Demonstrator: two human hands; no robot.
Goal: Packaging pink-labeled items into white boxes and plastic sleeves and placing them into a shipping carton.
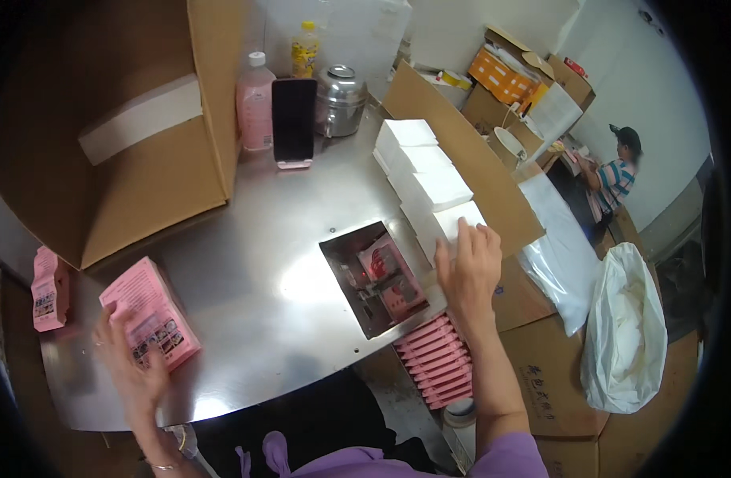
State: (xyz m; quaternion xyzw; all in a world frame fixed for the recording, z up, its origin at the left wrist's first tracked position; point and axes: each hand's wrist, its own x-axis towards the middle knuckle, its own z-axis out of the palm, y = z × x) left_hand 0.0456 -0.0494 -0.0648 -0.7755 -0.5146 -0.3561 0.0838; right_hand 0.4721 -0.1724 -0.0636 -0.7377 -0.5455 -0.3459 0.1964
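Observation:
My left hand (130, 358) is at the near left of the metal table, its fingers and thumb on the lower left side of a pink printed pack (154, 307). A ring shows on one finger. At the right, my right hand (471, 267) grips the nearest block of a row of white stacked paper tissues (429, 179), fingers on top and thumb at its left side. Left of that hand, a rectangular opening (373, 279) in the tabletop shows machine parts and pink wrapping inside. Below it, several pink packs (435, 362) stand in a row, partly hidden by my forearm.
A large open cardboard box (158, 171) stands at the left, with another pink pack (50, 291) beside it. A phone (294, 119), bottles and a metal pot (340, 99) line the back. A cardboard flap (469, 151) borders the tissues. White bag (624, 334) and seated person at right.

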